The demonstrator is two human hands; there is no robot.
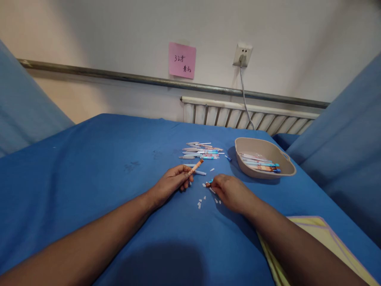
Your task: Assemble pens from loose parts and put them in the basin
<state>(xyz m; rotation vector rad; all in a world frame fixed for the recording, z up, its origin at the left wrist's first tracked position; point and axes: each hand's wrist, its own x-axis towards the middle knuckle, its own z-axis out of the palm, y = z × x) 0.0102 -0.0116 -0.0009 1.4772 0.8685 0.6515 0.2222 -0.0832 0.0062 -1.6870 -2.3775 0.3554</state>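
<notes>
Beige open-topped basket [264, 146] stands upright on the blue cloth [89, 182], right of centre; contents: a bundle of slim pens [258, 163] lying roughly crosswise on its floor, white, pale blue and orange barrels, several ends dark blue at the right; a clear, shiny film appears to lie behind them. Dark blue piece [228, 158] rests on the cloth just outside the basket's left wall. Further left, loose pile of pens and thin sticks [201, 151], grey, white, turquoise and pinkish, laid side by side. Left hand [172, 182]: thumb and fingers clamped on an orange pen barrel [196, 166], raised obliquely above the cloth, brown end up and to the right; pale blue barrel [200, 172] lies behind it. Right hand [233, 192]: fingertips drawn in at a small brown piece [208, 184], low over the cloth; cannot tell whether it is gripped. Small white tips [199, 205] scattered near both hands. Yellow cloth [312, 222] partly under the right forearm.
</notes>
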